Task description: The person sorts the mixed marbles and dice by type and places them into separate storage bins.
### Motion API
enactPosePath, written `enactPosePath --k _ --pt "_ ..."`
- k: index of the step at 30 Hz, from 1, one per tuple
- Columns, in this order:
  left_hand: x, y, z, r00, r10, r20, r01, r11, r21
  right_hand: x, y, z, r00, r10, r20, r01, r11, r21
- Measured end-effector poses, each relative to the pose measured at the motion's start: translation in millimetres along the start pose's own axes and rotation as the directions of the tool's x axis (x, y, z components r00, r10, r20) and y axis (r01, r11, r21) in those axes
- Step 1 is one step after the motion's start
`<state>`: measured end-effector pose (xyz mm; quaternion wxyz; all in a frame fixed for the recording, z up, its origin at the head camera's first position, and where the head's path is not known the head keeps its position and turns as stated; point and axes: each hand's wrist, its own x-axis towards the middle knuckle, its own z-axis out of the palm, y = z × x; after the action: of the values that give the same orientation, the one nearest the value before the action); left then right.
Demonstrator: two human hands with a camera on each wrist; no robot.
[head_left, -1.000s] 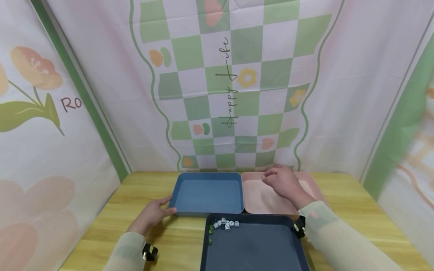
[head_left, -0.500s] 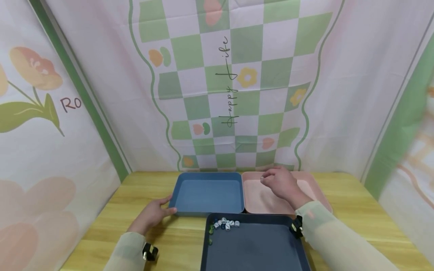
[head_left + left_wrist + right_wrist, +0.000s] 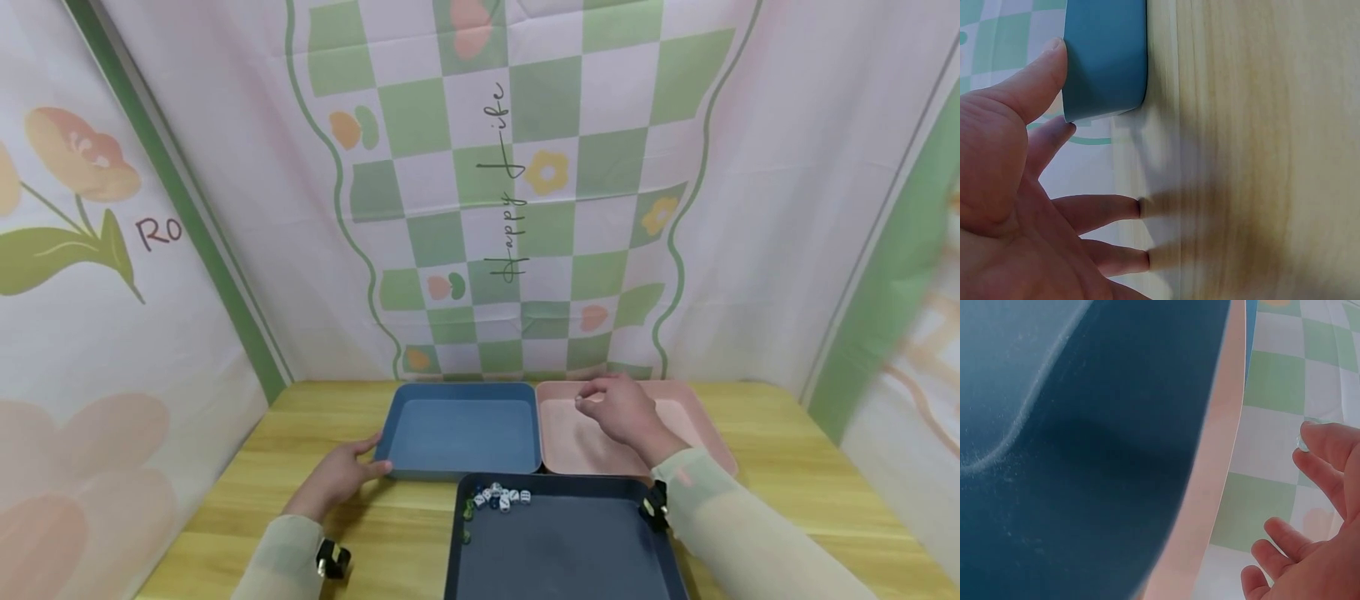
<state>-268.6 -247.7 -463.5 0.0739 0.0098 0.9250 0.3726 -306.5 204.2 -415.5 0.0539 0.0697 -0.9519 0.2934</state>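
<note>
My left hand [image 3: 341, 477] rests at the near left corner of the blue tray [image 3: 459, 433]; in the left wrist view its thumb and forefinger touch that tray's rim [image 3: 1105, 59], the other fingers spread loosely. Above the pink tray [image 3: 558, 450], my right hand [image 3: 624, 414] pinches a small clear, pale bead-like piece [image 3: 1302, 443] between thumb and forefinger. Its exact kind is too small to tell. Several white dice [image 3: 505, 504] lie bunched in the far left corner of the dark tray [image 3: 570, 550], with dark blue pieces among them and small green pieces [image 3: 468, 510] along the left wall.
All three trays stand on a wooden table [image 3: 225, 517], blue and pink side by side at the back, the dark one in front. A patterned curtain [image 3: 517, 250] hangs directly behind the table. Each wrist wears a small black device [image 3: 332, 558].
My right hand has sunk very slightly over the pink tray, still pinching the small clear piece. The left hand stays on the blue tray's corner.
</note>
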Motion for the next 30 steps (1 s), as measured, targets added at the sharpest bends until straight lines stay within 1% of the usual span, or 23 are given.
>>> enactPosePath --k 10,15,21,24,30 --pt "0.2 -0.9 1.1 1.0 -0.01 -0.002 0.01 1.0 0.007 -1 0 3.5 1.0 -0.01 -0.01 0.01 1.0 0.004" --pt "-0.1 0.3 1.1 1.0 -0.021 -0.003 0.021 1.0 0.004 0 1 6.0 1.0 0.009 -0.004 -0.009 1.0 -0.007" --pt "0.6 -1.9 2.1 1.0 -0.026 0.003 0.026 1.0 0.001 -1 -1 6.8 1.0 0.029 0.005 -0.029 0.999 -0.012" --pt "0.0 -2.4 3.0 1.0 -0.027 0.001 0.027 1.0 0.006 -2 -3 4.3 1.0 0.026 0.002 -0.026 0.999 0.031" --pt "-3.3 -0.2 4.6 1.0 -0.016 -0.008 0.016 0.999 0.031 -7 -12 -0.8 1.0 0.01 -0.002 -0.009 0.984 0.18"
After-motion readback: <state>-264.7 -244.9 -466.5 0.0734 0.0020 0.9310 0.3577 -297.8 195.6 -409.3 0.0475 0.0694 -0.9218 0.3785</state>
